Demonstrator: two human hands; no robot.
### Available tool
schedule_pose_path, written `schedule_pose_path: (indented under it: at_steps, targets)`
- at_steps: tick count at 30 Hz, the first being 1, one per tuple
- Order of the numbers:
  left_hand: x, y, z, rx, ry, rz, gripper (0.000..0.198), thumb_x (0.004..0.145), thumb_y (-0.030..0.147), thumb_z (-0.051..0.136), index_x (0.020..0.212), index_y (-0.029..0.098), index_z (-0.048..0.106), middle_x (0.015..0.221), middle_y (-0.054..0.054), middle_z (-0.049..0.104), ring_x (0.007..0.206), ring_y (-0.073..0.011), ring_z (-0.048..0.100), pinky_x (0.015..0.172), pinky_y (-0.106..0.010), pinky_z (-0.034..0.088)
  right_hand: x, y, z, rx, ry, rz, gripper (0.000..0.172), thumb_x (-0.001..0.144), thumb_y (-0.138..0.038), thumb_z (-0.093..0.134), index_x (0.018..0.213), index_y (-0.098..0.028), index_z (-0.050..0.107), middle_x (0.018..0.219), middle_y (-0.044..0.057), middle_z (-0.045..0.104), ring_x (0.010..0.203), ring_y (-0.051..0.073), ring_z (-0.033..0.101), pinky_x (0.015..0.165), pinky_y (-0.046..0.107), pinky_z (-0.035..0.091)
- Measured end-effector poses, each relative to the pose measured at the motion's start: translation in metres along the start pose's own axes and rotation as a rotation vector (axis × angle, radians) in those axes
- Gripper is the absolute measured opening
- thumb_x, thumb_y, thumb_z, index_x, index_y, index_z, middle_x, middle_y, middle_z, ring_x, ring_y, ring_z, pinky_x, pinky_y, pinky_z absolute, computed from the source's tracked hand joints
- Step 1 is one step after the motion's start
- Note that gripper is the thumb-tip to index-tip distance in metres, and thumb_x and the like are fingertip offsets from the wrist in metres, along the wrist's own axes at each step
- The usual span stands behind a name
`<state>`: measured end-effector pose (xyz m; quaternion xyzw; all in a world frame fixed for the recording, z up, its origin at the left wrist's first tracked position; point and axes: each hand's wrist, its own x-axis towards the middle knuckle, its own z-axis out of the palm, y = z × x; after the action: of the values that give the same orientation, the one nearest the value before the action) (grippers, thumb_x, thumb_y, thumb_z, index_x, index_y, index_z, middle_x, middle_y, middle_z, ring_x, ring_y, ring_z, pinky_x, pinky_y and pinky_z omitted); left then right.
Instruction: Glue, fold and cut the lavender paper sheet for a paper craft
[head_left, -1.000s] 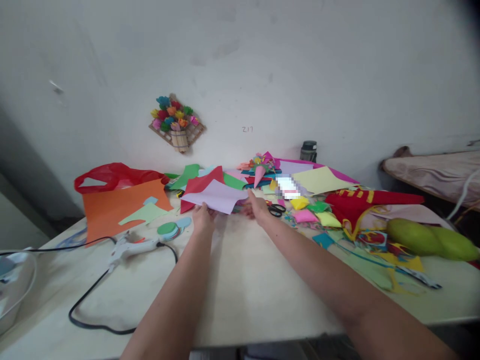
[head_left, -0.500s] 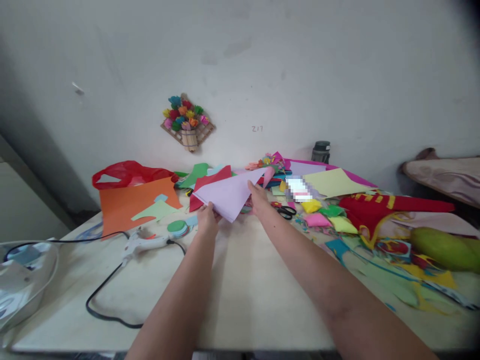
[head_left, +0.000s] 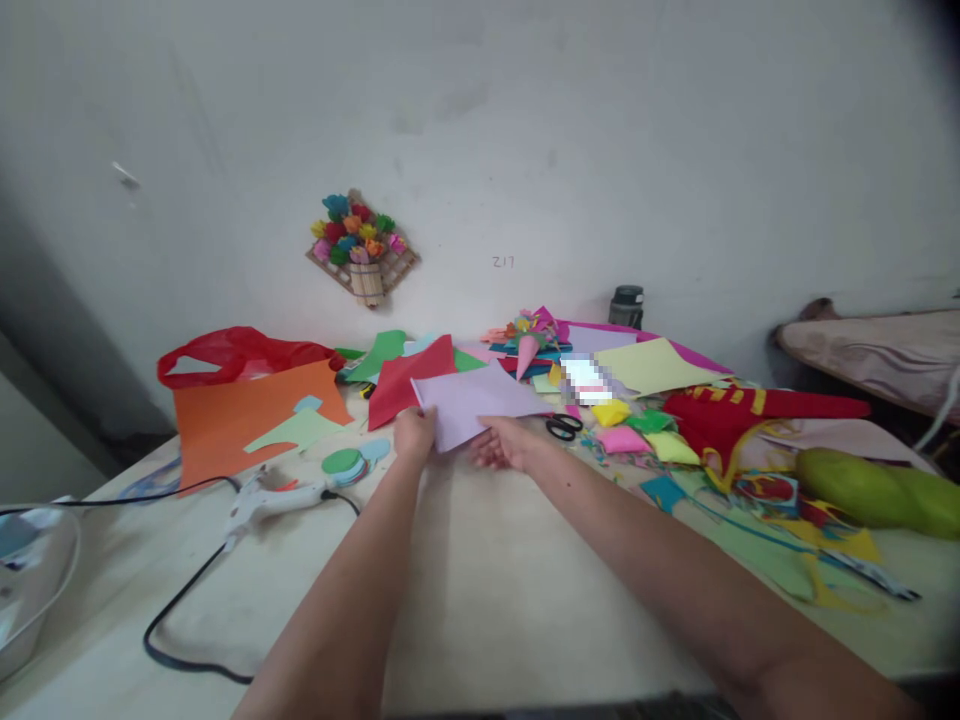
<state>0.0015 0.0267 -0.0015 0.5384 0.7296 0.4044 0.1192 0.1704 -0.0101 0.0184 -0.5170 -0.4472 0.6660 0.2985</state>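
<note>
Just left of the scissors (head_left: 564, 428), the lilac sheet (head_left: 480, 400) has dropped lower and flatter over the tabletop (head_left: 480, 580) — the left hand (head_left: 414, 432) pinches its left edge, while the right hand (head_left: 506, 443) has slid to the near edge, thumb and fingers spread, so I'd judge it's being turned. Beyond the scissors, the wall writing (head_left: 503, 262) looks like "217"; the bright screen (head_left: 586, 378) behind them is too blurred to read.

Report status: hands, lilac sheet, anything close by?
Left hand holds lilac sheet by its left edge. Right hand at near edge, grip unclear. Scissors near right wrist.
</note>
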Motion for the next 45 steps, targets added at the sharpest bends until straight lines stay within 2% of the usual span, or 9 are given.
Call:
schedule_pose_path:
  at_steps: [2,5,9,12,19,24,29,36,45]
  targets:
    - [0.002,-0.004,-0.003,0.112,-0.066,0.018,0.026,0.072,0.038,0.049,0.069,0.016,0.061,0.076,-0.012,0.064,0.079,-0.0242,0.06,0.065,-0.03,0.041,-0.01,-0.006,0.007,-0.14,-0.199,0.089,0.036,0.084,-0.036,0.038,0.066,-0.009,0.054,0.054,0.009,0.062,0.037,0.01,0.052,0.032,0.016,0.034]
    - [0.004,-0.009,-0.006,0.122,-0.135,-0.008,0.021,0.068,0.035,0.053,0.065,0.016,0.061,0.076,-0.013,0.065,0.081,-0.0249,0.06,0.067,-0.03,0.041,-0.018,-0.015,0.02,-0.237,-0.362,-0.042,0.036,0.084,-0.035,0.04,0.066,-0.009,0.056,0.058,0.009,0.063,0.035,0.008,0.05,0.031,0.016,0.031]
    - [0.002,-0.014,-0.011,-0.067,-0.057,-0.066,0.015,0.051,0.024,0.069,0.057,0.018,0.057,0.076,-0.013,0.064,0.091,-0.0294,0.057,0.076,-0.034,0.039,-0.001,-0.016,0.032,-0.469,0.035,-0.491,0.025,0.081,-0.03,0.044,0.074,-0.012,0.059,0.074,0.008,0.066,0.053,0.012,0.058,0.047,0.022,0.042]
    - [-0.005,-0.015,-0.015,-0.136,0.01,-0.054,0.019,0.044,0.018,0.072,0.054,0.02,0.056,0.077,-0.011,0.063,0.098,-0.0317,0.053,0.083,-0.039,0.036,0.026,-0.009,0.035,-0.891,0.341,-0.732,0.019,0.078,-0.02,0.047,0.09,-0.018,0.063,0.103,0.008,0.062,0.095,0.018,0.055,0.08,0.029,0.041]
    - [-0.023,-0.015,-0.015,-0.037,0.091,0.128,0.024,0.057,0.015,0.062,0.041,0.018,0.044,0.073,-0.014,0.057,0.105,-0.035,0.044,0.09,-0.048,0.029,0.058,0.016,0.045,-1.356,0.241,-0.698,0.043,0.088,-0.035,0.028,0.126,-0.019,0.041,0.139,0.006,0.028,0.127,0.02,0.022,0.101,0.045,0.013]
    - [-0.03,-0.01,-0.024,0.037,0.092,0.255,0.018,0.059,0.019,0.062,0.046,0.018,0.05,0.081,-0.013,0.055,0.109,-0.0343,0.037,0.092,-0.049,0.025,0.059,0.02,0.046,-1.379,0.248,-0.703,0.044,0.088,-0.036,0.028,0.125,-0.018,0.042,0.139,0.007,0.028,0.127,0.021,0.023,0.1,0.045,0.014]
    - [-0.023,-0.002,-0.066,0.014,0.259,0.173,0.012,0.072,0.025,0.051,0.074,0.022,0.063,0.089,-0.011,0.058,0.104,-0.0285,0.042,0.091,-0.043,0.028,0.056,0.01,0.054,-1.357,0.339,-0.817,0.035,0.086,-0.028,0.036,0.116,-0.018,0.051,0.135,0.008,0.036,0.121,0.022,0.032,0.1,0.04,0.017]
    - [-0.01,-0.025,-0.129,-0.408,0.735,-0.046,0.026,0.076,0.019,0.038,0.091,0.022,0.059,0.085,-0.003,0.062,0.09,-0.0167,0.051,0.085,-0.031,0.035,0.024,-0.005,0.136,-1.303,0.149,-1.078,0.03,0.083,-0.026,0.041,0.107,-0.015,0.055,0.106,0.011,0.057,0.101,0.021,0.048,0.086,0.032,0.034]
    - [-0.026,-0.027,-0.149,-0.457,0.802,-0.005,0.023,0.078,0.03,0.04,0.091,0.022,0.057,0.083,-0.001,0.062,0.087,-0.0153,0.053,0.083,-0.032,0.036,0.031,0.015,0.238,-1.437,-0.047,-1.107,0.027,0.08,-0.026,0.047,0.102,-0.014,0.057,0.103,0.011,0.059,0.096,0.024,0.05,0.08,0.033,0.038]
